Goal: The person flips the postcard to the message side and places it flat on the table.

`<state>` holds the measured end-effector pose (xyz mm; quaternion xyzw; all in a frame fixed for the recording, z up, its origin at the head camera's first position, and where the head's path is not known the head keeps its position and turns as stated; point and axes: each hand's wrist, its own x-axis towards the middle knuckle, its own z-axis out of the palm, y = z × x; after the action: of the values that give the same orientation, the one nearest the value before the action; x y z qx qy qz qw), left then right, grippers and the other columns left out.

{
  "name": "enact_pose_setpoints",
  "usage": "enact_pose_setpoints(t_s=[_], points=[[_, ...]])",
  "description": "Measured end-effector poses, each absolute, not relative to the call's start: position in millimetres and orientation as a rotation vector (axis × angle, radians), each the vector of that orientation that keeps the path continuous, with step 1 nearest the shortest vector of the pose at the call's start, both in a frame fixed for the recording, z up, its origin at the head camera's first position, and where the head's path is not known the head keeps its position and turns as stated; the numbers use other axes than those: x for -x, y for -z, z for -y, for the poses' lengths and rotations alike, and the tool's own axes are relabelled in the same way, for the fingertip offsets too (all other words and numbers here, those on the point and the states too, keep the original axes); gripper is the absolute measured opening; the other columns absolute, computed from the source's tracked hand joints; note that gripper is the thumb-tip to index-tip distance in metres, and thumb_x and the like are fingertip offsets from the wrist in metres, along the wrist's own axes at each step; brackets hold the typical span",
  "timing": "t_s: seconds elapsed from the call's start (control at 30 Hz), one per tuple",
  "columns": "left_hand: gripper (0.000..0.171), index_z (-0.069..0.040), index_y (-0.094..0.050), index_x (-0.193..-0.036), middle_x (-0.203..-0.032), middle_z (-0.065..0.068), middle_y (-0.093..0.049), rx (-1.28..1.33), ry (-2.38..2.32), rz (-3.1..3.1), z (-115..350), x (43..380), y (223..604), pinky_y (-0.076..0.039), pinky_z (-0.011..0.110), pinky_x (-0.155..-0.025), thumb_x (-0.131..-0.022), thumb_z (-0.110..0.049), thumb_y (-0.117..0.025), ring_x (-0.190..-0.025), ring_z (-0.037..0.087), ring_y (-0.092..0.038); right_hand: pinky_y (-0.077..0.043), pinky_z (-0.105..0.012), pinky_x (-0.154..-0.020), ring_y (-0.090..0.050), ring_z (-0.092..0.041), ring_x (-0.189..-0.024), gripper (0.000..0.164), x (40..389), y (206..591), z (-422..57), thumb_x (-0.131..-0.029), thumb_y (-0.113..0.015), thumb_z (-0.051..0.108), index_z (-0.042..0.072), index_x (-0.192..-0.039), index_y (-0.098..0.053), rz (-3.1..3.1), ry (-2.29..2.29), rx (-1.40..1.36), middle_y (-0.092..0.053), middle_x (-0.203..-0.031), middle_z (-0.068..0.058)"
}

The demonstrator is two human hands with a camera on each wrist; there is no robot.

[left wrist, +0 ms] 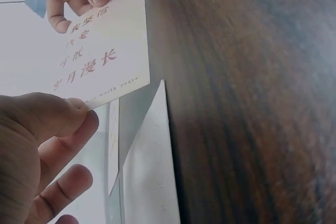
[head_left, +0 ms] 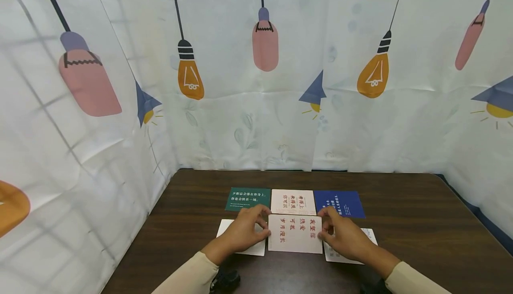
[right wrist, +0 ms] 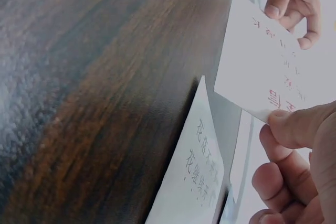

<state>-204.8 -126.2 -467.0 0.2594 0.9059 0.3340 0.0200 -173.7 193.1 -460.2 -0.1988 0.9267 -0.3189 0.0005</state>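
A pale pink card with red characters (head_left: 295,240) is raised off the table between both hands. My left hand (head_left: 243,231) pinches its left edge between thumb and forefinger, the other fingers loosely bent. On the opposite edge, my right hand (head_left: 346,236) pinches it the same way. The left wrist view shows the card (left wrist: 126,40) tilted, its corner above the wood. Below my left hand lies a white card (head_left: 254,248), partly covered by that hand. Another white card, with dark writing (right wrist: 191,166), lies beneath my right hand.
Behind the held card, a green card (head_left: 248,199), a second pink card (head_left: 293,202) and a blue card (head_left: 346,204) lie in a row. The dark wooden table (head_left: 433,222) reaches back to a white curtain (head_left: 248,133) printed with lamps, which also hangs along both sides.
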Motion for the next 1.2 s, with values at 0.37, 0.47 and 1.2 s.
enact_pose_setpoints(t_s=[0.37, 0.47, 1.2], points=[[0.024, -0.018, -0.062, -0.108, -0.083, -0.024, -0.068, -0.843, -1.081, -2.793, 129.3, 204.6, 465.8, -0.038, 0.050, -0.099, -0.091, -0.019, -0.079, -0.107, 0.015, -0.056, -0.044, -0.028, -0.061, -0.051, -0.002, -0.068, 0.020, 173.4, 457.9, -194.9, -0.095, -0.075, 0.021, 0.015, -0.107, -0.061, -2.915, 0.987, 0.639, -0.060, -0.083, 0.018], [0.017, -0.023, -0.062, -0.094, -0.084, -0.024, -0.066, -0.891, -1.062, -2.821, 129.8, 203.7, 465.7, -0.036, 0.047, -0.098, -0.092, -0.020, -0.078, -0.095, 0.007, -0.056, -0.043, -0.027, -0.057, -0.049, -0.003, -0.067, 0.016, 172.3, 457.3, -196.7, -0.096, -0.073, 0.024, 0.022, -0.090, -0.059, -2.903, 0.994, 0.684, -0.058, -0.083, 0.015], [0.018, -0.027, -0.059, -0.086, -0.090, -0.019, -0.061, -0.876, -1.069, -2.830, 131.0, 199.8, 463.4, -0.035, 0.047, -0.093, -0.097, -0.022, -0.072, -0.092, 0.012, -0.051, -0.041, -0.027, -0.057, -0.049, -0.004, -0.069, 0.020, 171.1, 458.1, -198.1, -0.101, -0.065, 0.037, 0.025, -0.087, -0.059, -2.906, 1.043, 0.716, -0.053, -0.079, 0.014]])
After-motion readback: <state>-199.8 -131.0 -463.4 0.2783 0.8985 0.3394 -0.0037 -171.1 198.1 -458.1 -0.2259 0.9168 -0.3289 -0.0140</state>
